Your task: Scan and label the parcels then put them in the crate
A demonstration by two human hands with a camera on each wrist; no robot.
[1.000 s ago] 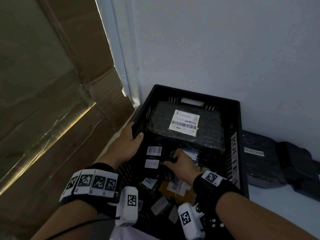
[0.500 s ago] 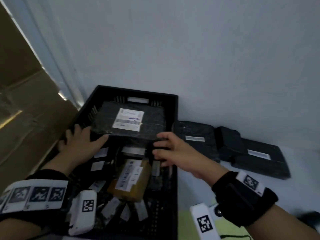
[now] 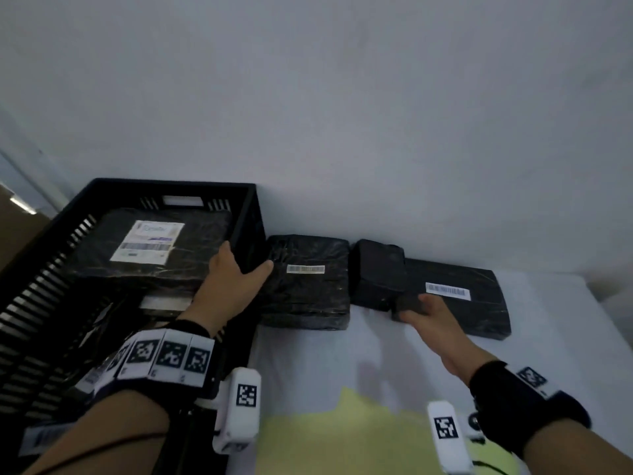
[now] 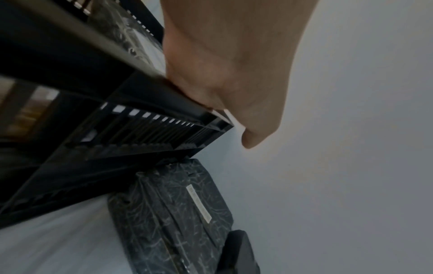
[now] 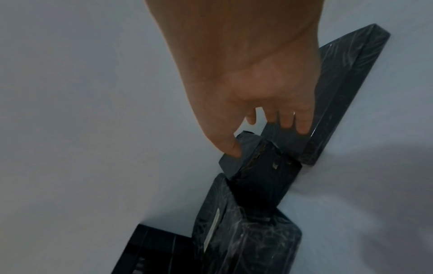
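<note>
A fetching step, by the look of it: the right hand [image 3: 432,317] pinches the near-left corner of the flat black parcel [image 3: 455,296] lying on the bench [image 3: 394,358] against the wall, well right of the crate [image 3: 250,214], whose right rim the left hand [image 3: 233,279] grips. Next, lift this parcel clear of the small parcel [image 3: 378,272] touching it, then scan and label it

Your left hand [image 3: 230,286] covers part of crate [image 3: 164,186] right rim; fingers hidden inside. Crate's near end cut off by frame edge. Barcode print on flat parcel [image 3: 459,296] too blurred to read. Right fingertips [image 5: 287,122] perhaps touching it; contact unclear.
</note>
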